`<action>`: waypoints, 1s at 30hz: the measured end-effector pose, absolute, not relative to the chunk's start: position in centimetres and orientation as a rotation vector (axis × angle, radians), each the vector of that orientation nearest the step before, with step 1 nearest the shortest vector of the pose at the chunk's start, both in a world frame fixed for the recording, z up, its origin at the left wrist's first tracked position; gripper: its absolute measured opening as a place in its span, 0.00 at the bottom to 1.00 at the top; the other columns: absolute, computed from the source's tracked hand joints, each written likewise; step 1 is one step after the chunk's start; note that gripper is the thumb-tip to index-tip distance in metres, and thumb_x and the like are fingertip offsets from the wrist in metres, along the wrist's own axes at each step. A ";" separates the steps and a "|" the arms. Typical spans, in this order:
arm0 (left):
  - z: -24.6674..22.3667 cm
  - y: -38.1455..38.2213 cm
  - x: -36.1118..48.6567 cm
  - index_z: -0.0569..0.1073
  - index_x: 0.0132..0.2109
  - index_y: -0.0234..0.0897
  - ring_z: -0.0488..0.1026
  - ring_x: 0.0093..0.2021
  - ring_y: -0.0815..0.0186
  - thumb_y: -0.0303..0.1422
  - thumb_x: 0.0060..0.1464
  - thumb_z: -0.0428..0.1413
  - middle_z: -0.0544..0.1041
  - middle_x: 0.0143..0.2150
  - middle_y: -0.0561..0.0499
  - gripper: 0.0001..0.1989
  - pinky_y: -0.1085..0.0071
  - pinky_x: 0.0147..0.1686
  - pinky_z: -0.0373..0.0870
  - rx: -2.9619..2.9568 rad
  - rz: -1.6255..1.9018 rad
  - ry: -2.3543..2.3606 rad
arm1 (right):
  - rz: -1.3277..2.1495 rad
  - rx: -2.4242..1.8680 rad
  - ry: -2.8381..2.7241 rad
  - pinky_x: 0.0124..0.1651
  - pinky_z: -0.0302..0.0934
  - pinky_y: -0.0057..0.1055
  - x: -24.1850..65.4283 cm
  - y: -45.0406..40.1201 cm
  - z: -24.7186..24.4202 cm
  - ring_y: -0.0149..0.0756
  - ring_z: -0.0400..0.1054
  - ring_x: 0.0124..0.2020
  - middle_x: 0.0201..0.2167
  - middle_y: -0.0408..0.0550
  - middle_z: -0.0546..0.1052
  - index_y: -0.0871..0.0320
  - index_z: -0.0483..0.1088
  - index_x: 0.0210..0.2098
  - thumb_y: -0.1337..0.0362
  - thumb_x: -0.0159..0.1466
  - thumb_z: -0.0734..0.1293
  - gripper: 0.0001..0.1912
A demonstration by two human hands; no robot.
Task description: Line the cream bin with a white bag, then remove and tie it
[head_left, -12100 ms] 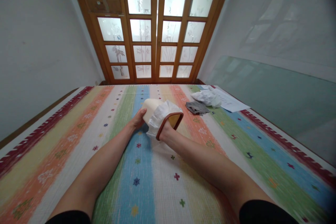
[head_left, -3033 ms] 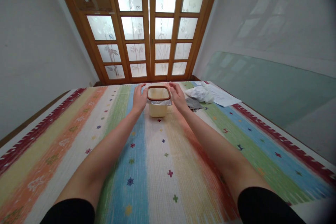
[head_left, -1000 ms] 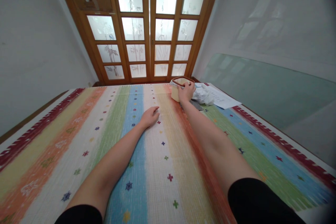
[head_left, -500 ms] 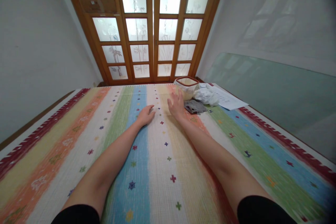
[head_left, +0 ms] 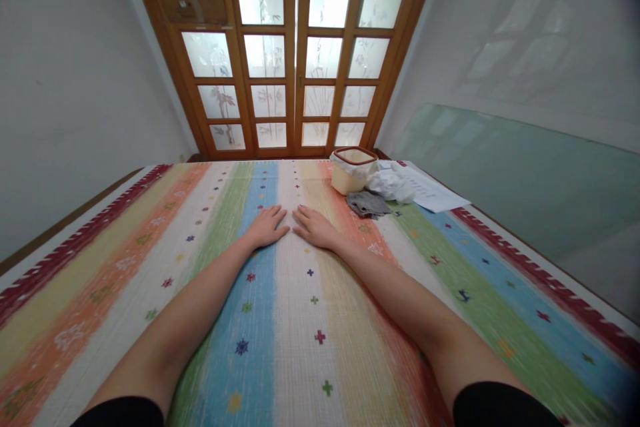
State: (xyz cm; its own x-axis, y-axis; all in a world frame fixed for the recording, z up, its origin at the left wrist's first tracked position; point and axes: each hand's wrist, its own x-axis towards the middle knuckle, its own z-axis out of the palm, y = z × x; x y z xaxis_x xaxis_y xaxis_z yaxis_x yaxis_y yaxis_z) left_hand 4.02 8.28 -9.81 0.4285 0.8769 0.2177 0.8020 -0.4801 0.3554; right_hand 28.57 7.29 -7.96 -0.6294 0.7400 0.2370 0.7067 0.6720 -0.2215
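Observation:
Palm down on the striped tablecloth [head_left: 300, 320], my left hand [head_left: 267, 225] lies over the blue stripe with its fingers extended and nothing in it. Facing it, my right hand [head_left: 316, 227] rests flat on the white and yellow stripes, also holding nothing. A small gap of cloth separates the fingertips of the two hands. Beyond my right hand stands a cream bin [head_left: 347, 180] with a brown rim and a plastic liner. A folded grey cloth [head_left: 369, 205] lies just in front of the bin, apart from my fingers.
To the right of the bin sit a crumpled white plastic bag [head_left: 390, 185] and printed paper sheets [head_left: 435, 188]. Wooden doors with frosted panes [head_left: 295, 80] close off the far end. A greenish glass panel [head_left: 520, 180] runs along the right wall.
My right hand has come down from near the bin to lie flat on the tablecloth. My left hand has shifted slightly left and nearer, turning palm down.

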 end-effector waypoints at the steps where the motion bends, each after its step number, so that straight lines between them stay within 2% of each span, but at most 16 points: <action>1: -9.8 8.1 4.0 0.68 0.70 0.38 0.55 0.77 0.43 0.52 0.63 0.53 0.61 0.76 0.36 0.35 0.43 0.74 0.45 2.481 0.528 1.481 | 0.145 -1.155 -2.592 0.75 0.50 0.51 28.6 7.2 -8.0 0.53 0.53 0.76 0.75 0.62 0.59 0.60 0.60 0.74 0.43 0.75 0.54 0.37; 5: -9.7 7.6 4.0 0.66 0.72 0.42 0.51 0.78 0.43 0.53 0.64 0.51 0.58 0.77 0.38 0.35 0.42 0.75 0.42 2.469 0.500 1.493 | 0.134 -1.195 -2.610 0.75 0.49 0.53 28.7 7.0 -8.1 0.52 0.52 0.76 0.75 0.59 0.59 0.56 0.60 0.74 0.42 0.75 0.53 0.37; 10: -9.5 7.6 3.9 0.68 0.70 0.42 0.53 0.77 0.46 0.52 0.64 0.54 0.60 0.76 0.39 0.33 0.44 0.75 0.44 2.442 0.551 1.465 | 0.206 -1.213 -2.629 0.77 0.44 0.56 28.7 7.1 -8.5 0.53 0.48 0.78 0.77 0.59 0.54 0.57 0.58 0.75 0.42 0.75 0.54 0.37; 16: -9.7 7.4 3.5 0.68 0.71 0.39 0.51 0.78 0.43 0.57 0.60 0.55 0.57 0.77 0.36 0.39 0.44 0.75 0.40 2.428 0.551 1.403 | 0.266 -1.179 -2.631 0.78 0.41 0.56 28.7 7.1 -8.7 0.53 0.45 0.78 0.77 0.62 0.51 0.63 0.56 0.75 0.42 0.74 0.53 0.40; 24: -9.3 6.9 3.5 0.69 0.70 0.42 0.53 0.77 0.44 0.58 0.60 0.55 0.60 0.76 0.39 0.38 0.46 0.75 0.40 2.446 0.580 1.397 | 0.239 -1.123 -2.610 0.78 0.40 0.56 28.7 6.7 -8.1 0.51 0.42 0.79 0.78 0.59 0.51 0.61 0.55 0.76 0.43 0.74 0.54 0.39; 30: -9.1 6.7 3.5 0.66 0.72 0.42 0.53 0.78 0.46 0.60 0.62 0.52 0.58 0.77 0.39 0.40 0.47 0.76 0.40 2.513 0.511 1.402 | 0.263 -1.134 -2.625 0.77 0.42 0.56 28.6 6.8 -8.2 0.52 0.47 0.78 0.76 0.60 0.55 0.59 0.57 0.75 0.42 0.75 0.53 0.39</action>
State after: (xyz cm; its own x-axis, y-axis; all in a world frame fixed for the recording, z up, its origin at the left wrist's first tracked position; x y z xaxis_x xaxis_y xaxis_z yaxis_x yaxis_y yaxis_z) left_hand 3.50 6.75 -9.13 0.4850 0.8530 0.1929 0.7771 -0.5215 0.3524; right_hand 28.62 6.83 -8.15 -0.6576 0.7332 0.1731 0.6842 0.6774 -0.2702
